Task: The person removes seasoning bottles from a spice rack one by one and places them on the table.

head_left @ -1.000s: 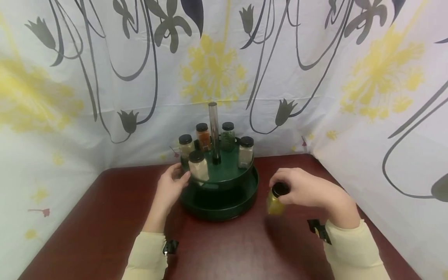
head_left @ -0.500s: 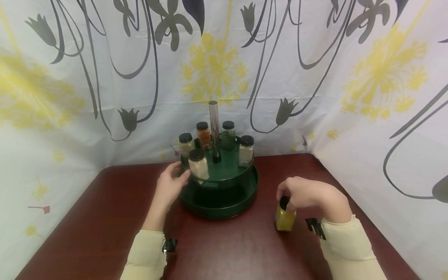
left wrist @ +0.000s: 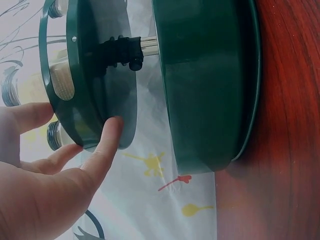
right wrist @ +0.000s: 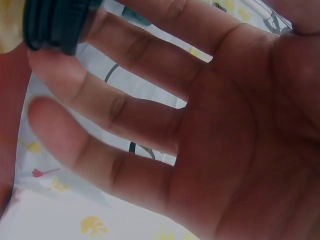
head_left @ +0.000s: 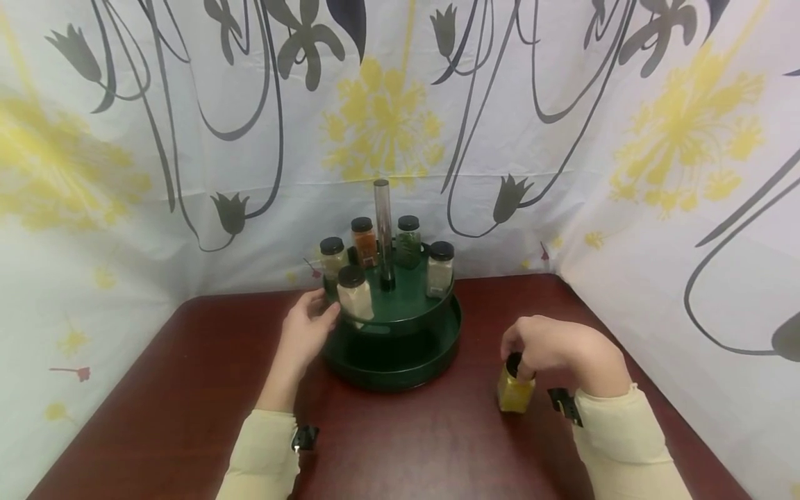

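Observation:
A green two-tier turntable stands at the table's back, a metal post rising through its middle. My left hand holds the upper tier's rim at the left; in the left wrist view, the left hand has one fingertip under that tier. Near this hand sits a spice jar with pale powder. My right hand grips a yellow spice jar by its black lid, upright at the table surface right of the turntable. In the right wrist view, the fingers reach to the dark lid.
More black-lidded jars ride on the upper tier: a beige one, an orange one, a green one and a whitish one. A flower-print curtain surrounds the dark red table.
My right hand has carried the yellow spice jar right and down, from above the table to its surface, with a slight further shift right lately. The left hand and turntable stay put.

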`<state>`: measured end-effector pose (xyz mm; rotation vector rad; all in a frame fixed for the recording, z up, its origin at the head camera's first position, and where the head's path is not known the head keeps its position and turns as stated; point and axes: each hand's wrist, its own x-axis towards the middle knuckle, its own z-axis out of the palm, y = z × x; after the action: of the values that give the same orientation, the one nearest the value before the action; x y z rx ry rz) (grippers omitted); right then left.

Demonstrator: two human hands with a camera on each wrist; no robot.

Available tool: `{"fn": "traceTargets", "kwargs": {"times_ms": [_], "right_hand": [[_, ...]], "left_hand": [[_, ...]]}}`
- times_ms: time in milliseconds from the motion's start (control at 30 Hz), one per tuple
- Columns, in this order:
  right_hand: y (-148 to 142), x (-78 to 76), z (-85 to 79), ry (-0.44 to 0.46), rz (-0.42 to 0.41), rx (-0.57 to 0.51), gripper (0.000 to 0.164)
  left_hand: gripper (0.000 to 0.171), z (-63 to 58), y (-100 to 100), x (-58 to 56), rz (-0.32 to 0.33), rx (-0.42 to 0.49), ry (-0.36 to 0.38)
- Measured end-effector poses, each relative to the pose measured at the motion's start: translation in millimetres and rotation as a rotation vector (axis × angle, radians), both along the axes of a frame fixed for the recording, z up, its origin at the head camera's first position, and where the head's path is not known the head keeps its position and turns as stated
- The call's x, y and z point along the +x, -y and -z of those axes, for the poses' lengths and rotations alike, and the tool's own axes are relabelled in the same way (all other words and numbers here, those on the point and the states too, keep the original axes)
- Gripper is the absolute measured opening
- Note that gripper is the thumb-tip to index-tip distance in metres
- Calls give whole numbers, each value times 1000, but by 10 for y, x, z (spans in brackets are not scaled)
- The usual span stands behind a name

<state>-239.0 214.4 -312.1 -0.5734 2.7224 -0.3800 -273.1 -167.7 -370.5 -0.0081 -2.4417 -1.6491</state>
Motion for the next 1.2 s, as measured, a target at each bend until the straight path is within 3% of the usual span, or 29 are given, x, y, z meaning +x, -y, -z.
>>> {"fn": "traceTargets", "kwargs": {"times_ms": [400, 667, 867, 1033, 1200], "right_hand": [[-127, -31, -4, 8, 29, 10, 31], [-116, -22, -36, 24, 40, -13, 32], [-79, -19, -50, -19, 0, -52, 38], [-1, 23, -74, -41, 20, -56, 45], [83, 78, -113, -22, 32, -63, 49]], "left_hand": [[51, 7, -10, -21, 5, 47, 5], [62, 34, -53, -42, 70, 130, 46], [62, 32, -71, -23, 52, 84, 50], [60, -50, -74, 35, 53, 68, 67], [58, -158, -106, 100, 71, 134, 95]]}}
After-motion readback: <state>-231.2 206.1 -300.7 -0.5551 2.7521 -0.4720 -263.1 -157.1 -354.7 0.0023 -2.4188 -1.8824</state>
